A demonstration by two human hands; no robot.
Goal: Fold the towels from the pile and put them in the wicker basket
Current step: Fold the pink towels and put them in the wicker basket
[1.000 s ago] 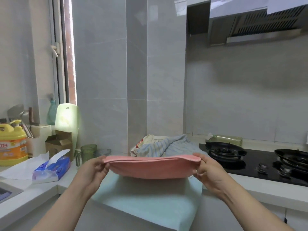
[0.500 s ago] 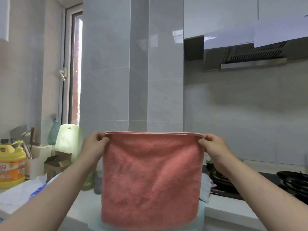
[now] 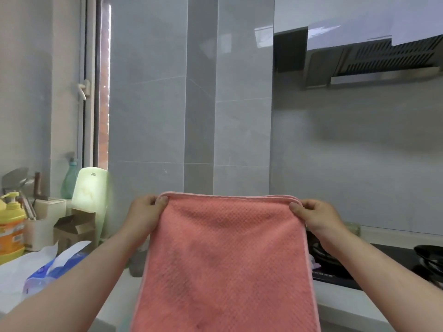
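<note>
Left hand (image 3: 143, 215) and right hand (image 3: 314, 218), raised, pinch towel (image 3: 225, 259) corners.

Yellow bottle (image 3: 10, 226) label blurred, hob (image 3: 340, 271) lettering illegible, nothing readable

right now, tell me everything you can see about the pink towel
The pink towel is salmon-coloured, with a waffle-like weave and a paler hemmed edge. It hangs flat and upright, its top edge showing doubled layers, as if folded once. The left hand pinches its top left corner, the right hand its top right corner. Its bottom runs out of frame.
</note>
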